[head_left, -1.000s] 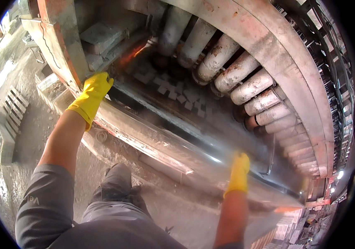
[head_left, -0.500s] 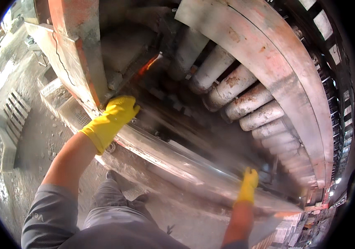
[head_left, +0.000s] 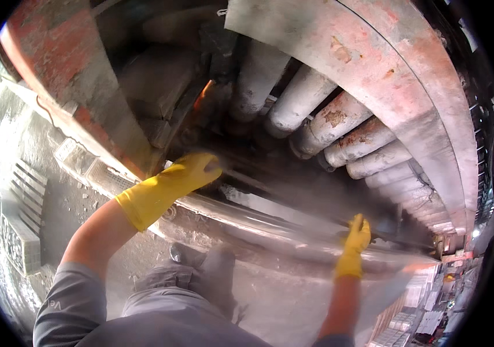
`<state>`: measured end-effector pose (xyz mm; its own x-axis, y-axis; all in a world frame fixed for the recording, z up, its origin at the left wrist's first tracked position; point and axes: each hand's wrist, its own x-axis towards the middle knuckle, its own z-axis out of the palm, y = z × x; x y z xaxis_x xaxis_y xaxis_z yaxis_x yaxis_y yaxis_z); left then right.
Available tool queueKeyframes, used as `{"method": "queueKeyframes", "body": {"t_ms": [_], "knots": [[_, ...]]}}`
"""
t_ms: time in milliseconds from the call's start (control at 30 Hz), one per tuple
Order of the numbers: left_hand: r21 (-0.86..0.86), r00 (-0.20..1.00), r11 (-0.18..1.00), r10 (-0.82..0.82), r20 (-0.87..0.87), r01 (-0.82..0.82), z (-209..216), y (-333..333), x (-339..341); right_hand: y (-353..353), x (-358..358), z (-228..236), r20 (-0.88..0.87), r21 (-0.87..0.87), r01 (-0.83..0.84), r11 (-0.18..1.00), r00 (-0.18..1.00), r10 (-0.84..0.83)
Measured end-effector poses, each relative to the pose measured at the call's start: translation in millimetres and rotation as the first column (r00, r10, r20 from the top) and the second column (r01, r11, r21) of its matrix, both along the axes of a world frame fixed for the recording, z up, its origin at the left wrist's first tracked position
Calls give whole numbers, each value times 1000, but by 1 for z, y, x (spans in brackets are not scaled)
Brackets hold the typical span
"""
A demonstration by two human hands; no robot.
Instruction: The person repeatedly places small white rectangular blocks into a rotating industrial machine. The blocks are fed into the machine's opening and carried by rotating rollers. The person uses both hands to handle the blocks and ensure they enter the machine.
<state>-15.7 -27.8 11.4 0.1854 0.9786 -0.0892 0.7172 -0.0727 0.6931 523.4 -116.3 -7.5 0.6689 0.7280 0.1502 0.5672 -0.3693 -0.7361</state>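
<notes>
My left hand (head_left: 198,169), in a yellow rubber glove, reaches over the metal rail (head_left: 247,222) of a large machine. Its fingers are curled beside a dark gap, and what lies in them is hard to make out. My right hand (head_left: 358,234), gloved the same way, is farther right above the same rail with its fingers bent together. Between the hands runs a long dark bar-like edge (head_left: 281,194), blurred by dust. Whether either hand grips it is hidden.
A row of thick, rusty, dusty rollers (head_left: 336,118) hangs under a curved pinkish beam (head_left: 397,75). An orange glow (head_left: 203,92) shows inside the machine. A painted post (head_left: 67,69) stands at the left. Plastic crates (head_left: 105,176) and a slatted pallet (head_left: 27,194) lie on the dusty floor.
My left hand has moved right and slightly down, farther over the rail. My right hand has shifted a little right and up. The view has turned slightly, and my body has shifted right.
</notes>
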Motion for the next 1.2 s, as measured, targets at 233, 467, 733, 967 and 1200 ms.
{"method": "queueKeyframes", "body": {"t_ms": [233, 467, 733, 967, 1200], "knots": [[28, 945, 946, 325, -40, -324, -57, 140, 15, 29, 24, -19, 13, 9, -34, 999, 999, 34], [15, 801, 972, 201, -564, -233, -78, 256, 6, 34, 5, -5, -18, -16, 0, 1000, 1000, 0], [-79, 694, 965, 121, -709, -249, -127, 310, 6, 5, 17, -21, -74, 26, 37, 999, 997, -35], [-23, 687, 972, 148, -711, -234, -136, 328, -10, -24, 11, -25, -52, 28, 76, 997, 996, -75], [10, 673, 969, 178, -718, -247, -151, 333, -23, -46, 5, -18, -2, -102, 85, 991, 996, -86]]}}
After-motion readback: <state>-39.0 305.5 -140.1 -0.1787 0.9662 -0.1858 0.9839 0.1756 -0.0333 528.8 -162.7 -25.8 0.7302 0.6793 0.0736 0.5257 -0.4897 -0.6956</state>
